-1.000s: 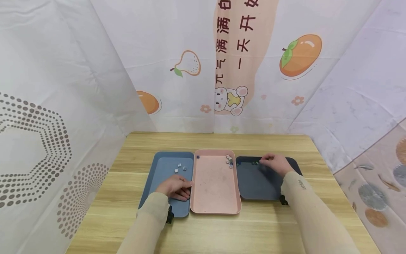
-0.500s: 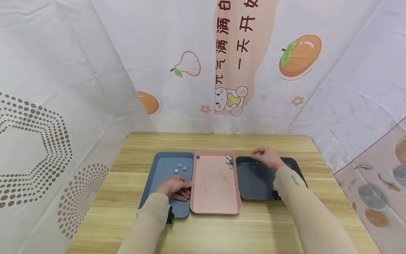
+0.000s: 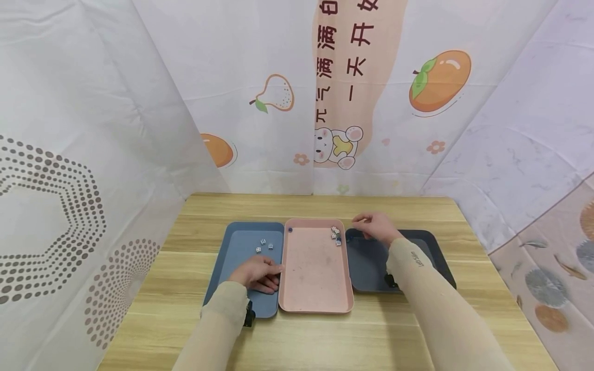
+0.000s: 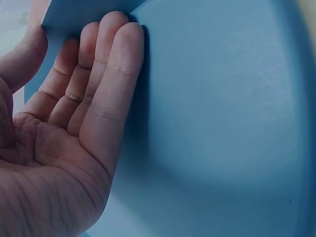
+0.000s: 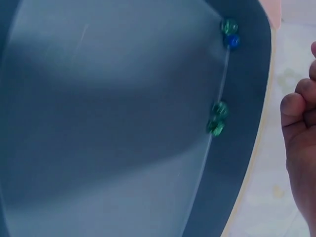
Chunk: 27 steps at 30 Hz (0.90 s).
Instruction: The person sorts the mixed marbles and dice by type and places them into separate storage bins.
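Note:
In the head view my left hand (image 3: 257, 274) lies inside the light blue tray (image 3: 236, 268), at its right wall. The left wrist view shows the thumb on one side of that wall and the fingers on the other, gripping the tray rim. My right hand (image 3: 377, 226) hovers over the far left edge of the dark blue tray (image 3: 371, 273), thumb and forefinger towards the pink tray. In the right wrist view only its curled outer fingers (image 5: 302, 111) show; I cannot tell whether the fingertips hold anything. Green marbles (image 5: 217, 118) and a blue marble (image 5: 232, 41) lie along that tray's far wall.
The pink tray (image 3: 315, 278) stands between the two blue ones. Several white dice (image 3: 333, 236) and a small blue piece cluster at its back right; a blue ball (image 3: 290, 230) sits back left. White dice (image 3: 270, 246) lie in the light blue tray. A printed curtain hangs behind the table.
My right hand has moved left, from beside the marbles at the dark tray's far wall towards the pink tray. My left hand has stayed in place.

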{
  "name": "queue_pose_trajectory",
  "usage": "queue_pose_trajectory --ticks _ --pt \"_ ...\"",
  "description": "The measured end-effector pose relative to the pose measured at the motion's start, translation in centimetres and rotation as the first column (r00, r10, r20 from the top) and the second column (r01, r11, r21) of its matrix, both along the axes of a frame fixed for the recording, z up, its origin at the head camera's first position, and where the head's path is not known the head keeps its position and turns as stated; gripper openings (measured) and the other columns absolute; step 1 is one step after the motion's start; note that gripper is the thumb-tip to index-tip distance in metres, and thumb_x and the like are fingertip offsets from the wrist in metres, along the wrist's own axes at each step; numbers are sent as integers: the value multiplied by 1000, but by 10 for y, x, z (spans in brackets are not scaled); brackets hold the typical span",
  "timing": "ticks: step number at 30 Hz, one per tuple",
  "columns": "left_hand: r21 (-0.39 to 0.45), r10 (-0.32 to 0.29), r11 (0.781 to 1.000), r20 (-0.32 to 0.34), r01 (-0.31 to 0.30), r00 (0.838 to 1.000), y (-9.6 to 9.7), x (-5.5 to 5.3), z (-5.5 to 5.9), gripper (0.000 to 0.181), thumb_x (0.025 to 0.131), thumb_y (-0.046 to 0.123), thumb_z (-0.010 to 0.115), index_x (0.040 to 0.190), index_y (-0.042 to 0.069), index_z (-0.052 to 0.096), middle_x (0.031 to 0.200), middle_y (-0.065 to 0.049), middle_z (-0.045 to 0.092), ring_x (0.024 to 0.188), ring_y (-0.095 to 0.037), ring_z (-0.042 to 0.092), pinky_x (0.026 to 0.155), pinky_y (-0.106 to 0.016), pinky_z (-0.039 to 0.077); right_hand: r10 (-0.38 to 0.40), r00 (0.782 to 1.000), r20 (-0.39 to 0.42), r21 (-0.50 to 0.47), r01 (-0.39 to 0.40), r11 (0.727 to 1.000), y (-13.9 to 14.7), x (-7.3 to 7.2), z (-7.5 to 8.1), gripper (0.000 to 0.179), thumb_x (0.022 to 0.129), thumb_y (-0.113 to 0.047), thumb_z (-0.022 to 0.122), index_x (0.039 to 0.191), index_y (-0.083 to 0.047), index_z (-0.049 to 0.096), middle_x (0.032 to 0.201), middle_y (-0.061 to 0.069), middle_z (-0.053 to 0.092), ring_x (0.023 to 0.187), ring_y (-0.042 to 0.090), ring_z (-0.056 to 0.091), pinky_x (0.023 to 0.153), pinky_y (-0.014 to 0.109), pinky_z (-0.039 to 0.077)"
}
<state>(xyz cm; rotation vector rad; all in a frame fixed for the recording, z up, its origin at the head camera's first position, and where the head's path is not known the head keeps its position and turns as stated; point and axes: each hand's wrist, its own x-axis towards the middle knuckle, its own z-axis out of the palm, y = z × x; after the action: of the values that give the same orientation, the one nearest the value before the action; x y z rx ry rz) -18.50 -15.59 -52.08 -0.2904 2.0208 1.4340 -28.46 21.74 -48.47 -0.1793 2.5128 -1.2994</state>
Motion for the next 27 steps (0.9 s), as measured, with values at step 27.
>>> queue_pose_trajectory --ticks 27 --pt "-89 -51 995 -178 35 983 14 1 5 14 99 11 63 88 1 64 79 -13 65 64 -20 64 61 -35 61 103 993 54 -65 -100 993 -69 4 3 34 100 -24 67 125 -1 71 89 30 69 85 51 64 76 48 57"
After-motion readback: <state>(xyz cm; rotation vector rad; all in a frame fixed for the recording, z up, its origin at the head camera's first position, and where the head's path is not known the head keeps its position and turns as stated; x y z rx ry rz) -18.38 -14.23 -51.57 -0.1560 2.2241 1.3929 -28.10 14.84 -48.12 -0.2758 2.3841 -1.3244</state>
